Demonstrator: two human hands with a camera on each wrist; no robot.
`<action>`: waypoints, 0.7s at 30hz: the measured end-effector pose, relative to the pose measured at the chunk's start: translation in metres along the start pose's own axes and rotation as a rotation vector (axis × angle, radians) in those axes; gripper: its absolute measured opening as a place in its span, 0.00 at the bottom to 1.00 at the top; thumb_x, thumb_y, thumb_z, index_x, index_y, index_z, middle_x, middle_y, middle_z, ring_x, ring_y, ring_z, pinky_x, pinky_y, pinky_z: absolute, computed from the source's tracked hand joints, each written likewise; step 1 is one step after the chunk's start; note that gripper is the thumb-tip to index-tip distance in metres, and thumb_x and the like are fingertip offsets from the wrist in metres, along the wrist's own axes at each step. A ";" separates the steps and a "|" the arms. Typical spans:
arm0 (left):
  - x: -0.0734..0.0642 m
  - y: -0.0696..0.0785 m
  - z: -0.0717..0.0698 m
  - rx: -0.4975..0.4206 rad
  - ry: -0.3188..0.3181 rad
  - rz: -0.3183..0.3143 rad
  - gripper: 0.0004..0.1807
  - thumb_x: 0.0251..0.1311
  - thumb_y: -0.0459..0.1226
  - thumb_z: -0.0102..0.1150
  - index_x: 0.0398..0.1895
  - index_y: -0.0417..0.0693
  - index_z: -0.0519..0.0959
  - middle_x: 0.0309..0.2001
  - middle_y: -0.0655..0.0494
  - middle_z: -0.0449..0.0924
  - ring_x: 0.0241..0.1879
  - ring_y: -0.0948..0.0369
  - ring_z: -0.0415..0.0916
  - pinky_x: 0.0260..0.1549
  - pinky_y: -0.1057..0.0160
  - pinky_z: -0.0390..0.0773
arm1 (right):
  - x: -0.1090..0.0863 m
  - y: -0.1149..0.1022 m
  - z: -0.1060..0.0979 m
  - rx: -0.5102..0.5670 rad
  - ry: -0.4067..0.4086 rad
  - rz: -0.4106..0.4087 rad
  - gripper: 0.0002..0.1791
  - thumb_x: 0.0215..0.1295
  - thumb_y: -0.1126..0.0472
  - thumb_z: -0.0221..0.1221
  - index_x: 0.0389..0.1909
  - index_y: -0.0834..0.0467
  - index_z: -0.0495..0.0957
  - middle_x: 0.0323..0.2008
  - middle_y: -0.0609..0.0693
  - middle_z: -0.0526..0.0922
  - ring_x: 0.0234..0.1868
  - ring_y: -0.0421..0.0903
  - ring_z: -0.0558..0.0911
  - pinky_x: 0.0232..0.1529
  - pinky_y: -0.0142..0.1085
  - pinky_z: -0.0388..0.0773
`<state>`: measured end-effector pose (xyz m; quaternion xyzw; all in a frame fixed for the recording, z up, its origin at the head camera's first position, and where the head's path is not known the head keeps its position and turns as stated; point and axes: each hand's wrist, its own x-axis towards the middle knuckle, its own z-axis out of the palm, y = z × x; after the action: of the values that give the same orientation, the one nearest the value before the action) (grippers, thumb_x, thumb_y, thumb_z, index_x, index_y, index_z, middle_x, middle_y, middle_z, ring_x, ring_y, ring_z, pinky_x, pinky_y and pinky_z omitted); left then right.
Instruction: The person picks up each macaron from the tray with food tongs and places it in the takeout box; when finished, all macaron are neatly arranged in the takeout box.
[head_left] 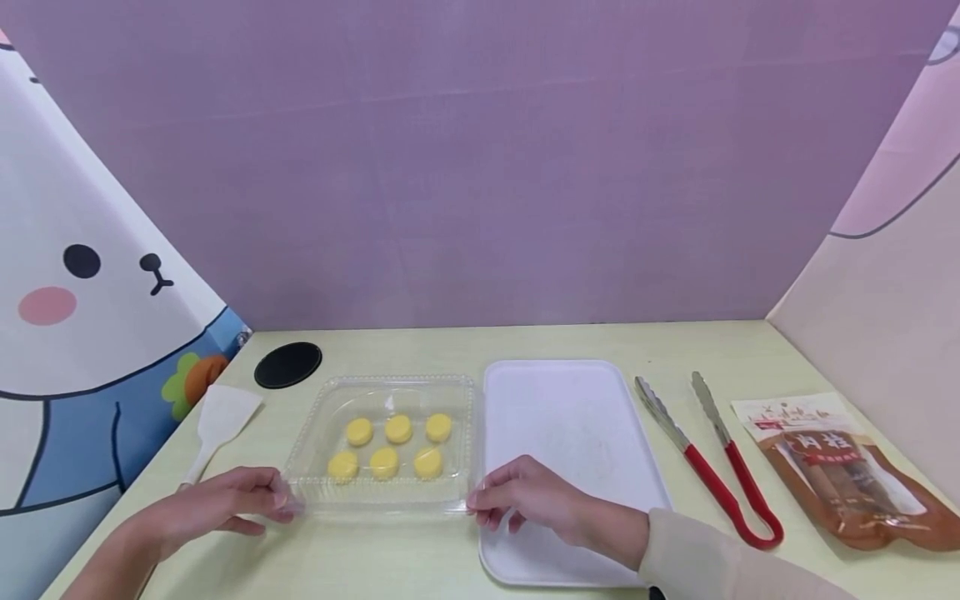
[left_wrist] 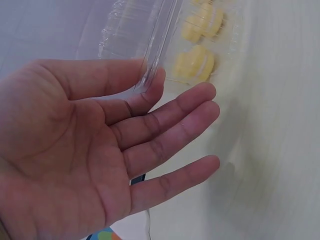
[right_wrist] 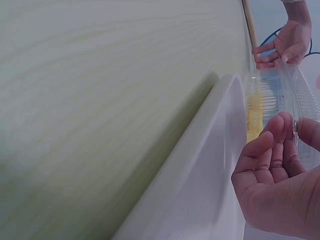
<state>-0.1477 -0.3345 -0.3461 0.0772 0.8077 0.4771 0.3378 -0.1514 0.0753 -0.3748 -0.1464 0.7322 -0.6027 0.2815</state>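
A clear plastic clamshell box (head_left: 401, 390) is held by its two near corners, its lid lying over the base. Inside sit several round yellow macarons (head_left: 398, 428), whose pale filling shows in the left wrist view. My left hand (head_left: 217, 504) pinches the near left corner of the rim between thumb and index finger (left_wrist: 135, 105); its other fingers are spread out. At the near right corner, my right hand (head_left: 528, 500) pinches the rim with its thumb and curled fingers, above the left edge of a white tray (head_left: 570, 433).
Right of the tray lie red-handled metal tongs (head_left: 716, 492), spread apart, and a brown and white packet (head_left: 847, 475). A white spatula (head_left: 225, 414) lies at the left, partly behind my left hand. Behind it is a black disc (head_left: 288, 365). A purple wall (head_left: 480, 183) rises at the back.
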 end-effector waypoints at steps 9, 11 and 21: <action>0.001 0.006 0.001 0.056 0.006 -0.007 0.12 0.77 0.37 0.46 0.42 0.35 0.73 0.54 0.43 0.81 0.53 0.51 0.77 0.52 0.41 0.78 | 0.001 0.001 -0.001 0.003 -0.004 0.004 0.13 0.66 0.59 0.64 0.35 0.68 0.85 0.23 0.45 0.82 0.28 0.39 0.79 0.30 0.32 0.71; 0.001 0.006 0.001 0.073 0.007 -0.013 0.11 0.76 0.37 0.46 0.41 0.36 0.72 0.53 0.43 0.81 0.54 0.51 0.77 0.52 0.41 0.78 | 0.001 0.001 -0.001 0.001 -0.006 0.003 0.13 0.66 0.60 0.64 0.35 0.69 0.85 0.23 0.45 0.82 0.28 0.39 0.79 0.30 0.32 0.71; 0.022 -0.035 -0.024 0.095 -0.071 0.006 0.11 0.77 0.39 0.47 0.40 0.41 0.75 0.54 0.49 0.84 0.52 0.56 0.80 0.49 0.51 0.80 | 0.004 0.003 -0.002 0.004 -0.013 0.001 0.14 0.66 0.61 0.63 0.35 0.71 0.84 0.22 0.45 0.82 0.27 0.39 0.79 0.29 0.32 0.70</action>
<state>-0.1726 -0.3606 -0.3776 0.1124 0.8167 0.4362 0.3608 -0.1554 0.0749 -0.3781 -0.1495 0.7293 -0.6029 0.2870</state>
